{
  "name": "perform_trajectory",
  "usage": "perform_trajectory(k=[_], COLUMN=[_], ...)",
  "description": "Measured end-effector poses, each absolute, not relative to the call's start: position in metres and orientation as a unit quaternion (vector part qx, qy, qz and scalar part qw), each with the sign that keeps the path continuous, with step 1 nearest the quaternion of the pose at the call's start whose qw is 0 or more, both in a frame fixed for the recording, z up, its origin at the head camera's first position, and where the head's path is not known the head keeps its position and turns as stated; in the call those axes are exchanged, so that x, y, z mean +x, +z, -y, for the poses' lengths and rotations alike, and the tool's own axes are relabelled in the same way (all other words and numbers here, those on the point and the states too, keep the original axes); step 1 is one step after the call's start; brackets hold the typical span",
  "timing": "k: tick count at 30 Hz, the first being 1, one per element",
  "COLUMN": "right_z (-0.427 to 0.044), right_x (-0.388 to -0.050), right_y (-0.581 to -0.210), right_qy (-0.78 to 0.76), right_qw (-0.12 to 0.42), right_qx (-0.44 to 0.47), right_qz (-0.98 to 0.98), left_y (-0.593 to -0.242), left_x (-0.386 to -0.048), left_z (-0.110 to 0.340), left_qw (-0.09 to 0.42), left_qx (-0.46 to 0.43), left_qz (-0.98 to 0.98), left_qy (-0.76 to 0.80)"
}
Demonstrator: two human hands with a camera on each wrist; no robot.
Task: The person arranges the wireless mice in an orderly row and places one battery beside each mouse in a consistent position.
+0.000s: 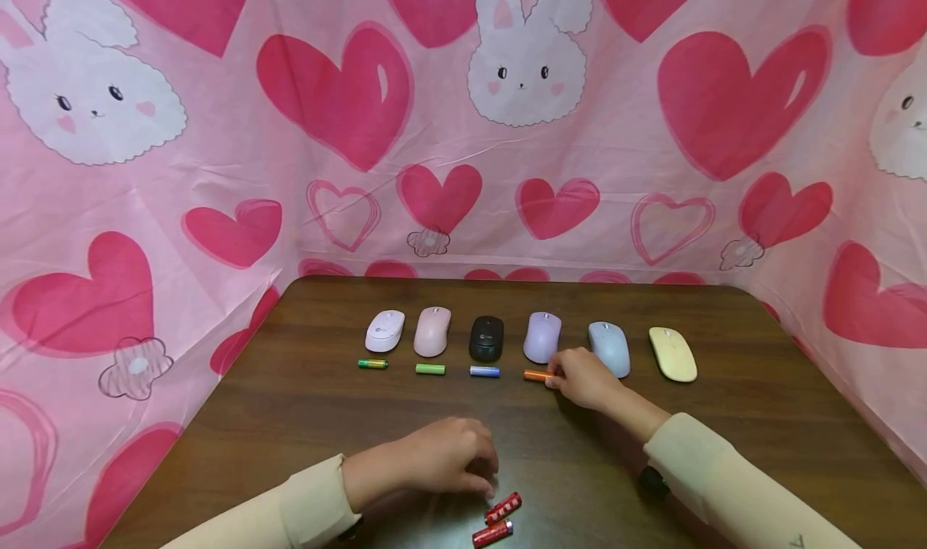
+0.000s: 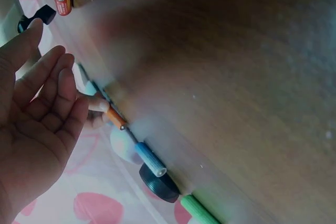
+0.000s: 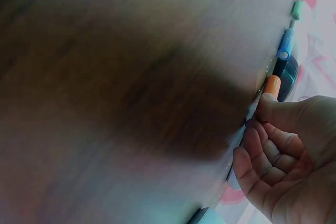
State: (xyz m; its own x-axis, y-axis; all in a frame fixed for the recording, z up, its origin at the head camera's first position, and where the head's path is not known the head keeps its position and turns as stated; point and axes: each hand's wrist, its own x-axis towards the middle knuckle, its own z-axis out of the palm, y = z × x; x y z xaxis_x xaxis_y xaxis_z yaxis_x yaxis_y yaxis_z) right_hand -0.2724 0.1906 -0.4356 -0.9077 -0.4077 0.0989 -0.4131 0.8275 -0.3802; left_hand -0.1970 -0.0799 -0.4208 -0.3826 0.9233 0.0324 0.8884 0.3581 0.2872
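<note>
My right hand [image 1: 585, 380] pinches the right end of an orange battery [image 1: 537, 376], which lies on the table just in front of the purple mouse [image 1: 542, 338]. In the right wrist view, thumb and fingertips meet at the battery [image 3: 272, 84]. With loosely bent fingers and nothing in it, my left hand [image 1: 445, 456] hovers nearer the front, beside two red batteries [image 1: 503, 508]. Left of the orange one lie a blue battery [image 1: 484, 371], a light green battery [image 1: 430, 369] and a green-and-yellow battery [image 1: 372, 364], in one row.
Behind the batteries, computer mice stand side by side: white [image 1: 385, 331], pink [image 1: 432, 332], black [image 1: 487, 340], light blue [image 1: 610, 348] and yellow [image 1: 673, 354]. The dark wooden table [image 1: 304, 420] is bordered by a pink cloth [image 1: 449, 130] with hearts and rabbits.
</note>
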Motion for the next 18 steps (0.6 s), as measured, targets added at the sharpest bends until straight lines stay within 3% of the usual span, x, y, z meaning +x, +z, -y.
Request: perform_trajectory(k=[18], right_z=[-0.1907], right_x=[-0.2780], right_y=[-0.4376], right_qy=[0.208], right_qw=[-0.008], right_qx=[0.195], right_qz=[0.958], left_y=[-0.4213], left_x=[-0.1865], left_z=[0.0742], left_qw=[0.089], left_qx=[0.576], left_qz=[-0.806], left_qy=[0.101])
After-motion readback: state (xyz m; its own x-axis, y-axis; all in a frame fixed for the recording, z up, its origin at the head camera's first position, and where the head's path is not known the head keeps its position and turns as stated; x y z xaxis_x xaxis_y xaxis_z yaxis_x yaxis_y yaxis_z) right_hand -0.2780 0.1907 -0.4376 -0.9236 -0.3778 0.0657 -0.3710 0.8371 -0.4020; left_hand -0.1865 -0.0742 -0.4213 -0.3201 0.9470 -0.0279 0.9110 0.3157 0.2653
